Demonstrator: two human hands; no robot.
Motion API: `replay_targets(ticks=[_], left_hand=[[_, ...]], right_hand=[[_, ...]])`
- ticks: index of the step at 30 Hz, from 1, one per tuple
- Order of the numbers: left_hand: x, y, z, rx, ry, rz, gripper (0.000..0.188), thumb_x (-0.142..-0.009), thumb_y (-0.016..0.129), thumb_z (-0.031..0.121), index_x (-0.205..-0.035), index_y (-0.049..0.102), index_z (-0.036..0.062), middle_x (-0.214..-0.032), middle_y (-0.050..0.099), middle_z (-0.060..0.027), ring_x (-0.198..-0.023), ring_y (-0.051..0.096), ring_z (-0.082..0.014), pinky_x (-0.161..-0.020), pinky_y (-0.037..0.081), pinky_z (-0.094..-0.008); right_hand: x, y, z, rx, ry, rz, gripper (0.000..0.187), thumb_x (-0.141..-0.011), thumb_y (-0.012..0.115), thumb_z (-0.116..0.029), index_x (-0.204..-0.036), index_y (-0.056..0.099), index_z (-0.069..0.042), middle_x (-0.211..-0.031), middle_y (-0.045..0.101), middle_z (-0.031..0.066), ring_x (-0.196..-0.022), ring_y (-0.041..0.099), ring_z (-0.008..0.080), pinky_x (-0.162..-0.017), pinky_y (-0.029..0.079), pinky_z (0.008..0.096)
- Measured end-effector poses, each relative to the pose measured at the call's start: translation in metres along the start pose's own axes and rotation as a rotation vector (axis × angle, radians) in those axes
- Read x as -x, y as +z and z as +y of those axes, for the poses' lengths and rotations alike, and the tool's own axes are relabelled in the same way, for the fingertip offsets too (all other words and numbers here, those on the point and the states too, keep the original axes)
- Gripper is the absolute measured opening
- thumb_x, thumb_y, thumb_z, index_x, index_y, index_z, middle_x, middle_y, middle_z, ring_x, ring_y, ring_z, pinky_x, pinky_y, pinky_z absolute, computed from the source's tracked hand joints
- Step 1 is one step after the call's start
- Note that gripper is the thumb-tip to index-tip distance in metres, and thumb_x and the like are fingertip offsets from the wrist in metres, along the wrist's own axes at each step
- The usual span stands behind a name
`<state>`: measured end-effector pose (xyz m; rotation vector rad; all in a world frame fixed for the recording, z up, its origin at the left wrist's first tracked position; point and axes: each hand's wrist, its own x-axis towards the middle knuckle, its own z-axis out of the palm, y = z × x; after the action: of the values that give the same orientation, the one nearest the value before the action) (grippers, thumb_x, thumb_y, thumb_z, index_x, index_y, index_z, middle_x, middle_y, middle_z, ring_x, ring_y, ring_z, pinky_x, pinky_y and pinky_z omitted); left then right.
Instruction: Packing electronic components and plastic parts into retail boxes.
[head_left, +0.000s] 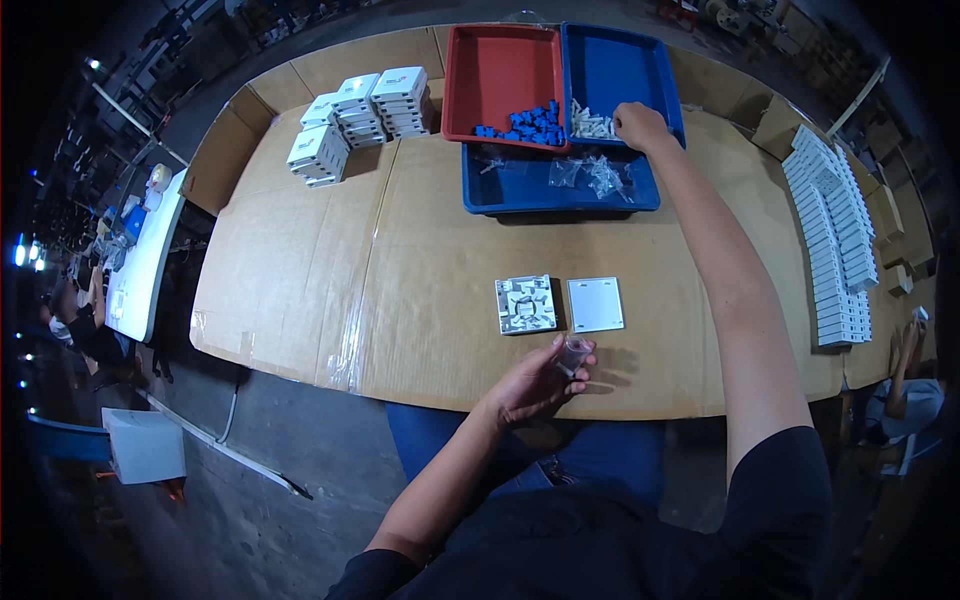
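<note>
My left hand (535,388) is closed around a small clear plastic bag (574,354) near the table's front edge. Stretched out to the far side, my right hand (643,128) has its fingers bent down at the small white plastic parts (590,122) in the blue tray (615,60). Whatever its fingertips pinch is hidden. Just beyond my left hand lies an opened square white housing (526,305), its inner shapes facing up. Beside it, to the right, rests a flat white square cover (596,304).
A red tray (503,70) with blue parts (530,124) adjoins the blue one. In front, a lower blue tray (510,200) holds clear bags (600,178). White box stacks (355,110) stand back left; long white rows (830,240) line the right. Cardboard walls (340,58) edge the table.
</note>
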<state>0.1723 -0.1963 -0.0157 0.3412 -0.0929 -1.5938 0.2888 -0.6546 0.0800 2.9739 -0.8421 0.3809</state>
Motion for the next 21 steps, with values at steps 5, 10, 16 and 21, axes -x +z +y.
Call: replay_targets(ticks=[5,10,16,21], left_hand=[[-0.001,0.000,0.000,0.008,-0.008,-0.025,0.052,-0.111,0.048,0.045,-0.140,0.053,0.0013,-0.120,0.066,-0.0085,-0.103,0.067,-0.0184,-0.095,0.057,-0.0344],[-0.003,-0.003,-0.003,0.025,-0.006,-0.037,0.053,-0.112,0.045,0.043,-0.141,0.053,0.0004,-0.122,0.066,-0.0097,-0.104,0.067,-0.0195,-0.095,0.057,-0.0353],[0.001,-0.004,-0.003,-0.077,0.030,0.046,0.055,-0.114,0.039,0.043,-0.145,0.053,-0.0001,-0.121,0.068,-0.0092,-0.105,0.067,-0.0185,-0.095,0.057,-0.0360],[0.008,-0.001,0.000,-0.096,0.060,0.098,0.058,-0.114,0.038,0.044,-0.147,0.052,-0.0010,-0.120,0.069,-0.0092,-0.103,0.066,-0.0190,-0.095,0.057,-0.0362]], right_hand=[[-0.005,0.008,0.016,0.111,-0.296,-0.010,0.014,-0.092,0.064,-0.016,-0.094,0.072,-0.004,-0.105,0.072,0.0181,-0.102,0.069,0.0386,-0.089,0.055,0.0481],[0.004,0.005,0.028,-0.201,-0.101,0.232,0.018,-0.094,0.065,-0.018,-0.099,0.072,-0.003,-0.105,0.072,0.0194,-0.104,0.069,0.0392,-0.091,0.055,0.0474],[0.059,-0.012,0.010,-1.214,0.143,0.230,0.018,-0.096,0.070,-0.010,-0.105,0.071,0.005,-0.099,0.077,0.0072,-0.090,0.068,0.0081,-0.078,0.049,0.0221],[0.204,-0.038,-0.058,-1.232,0.138,-0.116,0.020,-0.099,0.071,-0.012,-0.114,0.072,0.000,-0.095,0.075,0.0044,-0.085,0.066,0.0065,-0.072,0.048,0.0221]])
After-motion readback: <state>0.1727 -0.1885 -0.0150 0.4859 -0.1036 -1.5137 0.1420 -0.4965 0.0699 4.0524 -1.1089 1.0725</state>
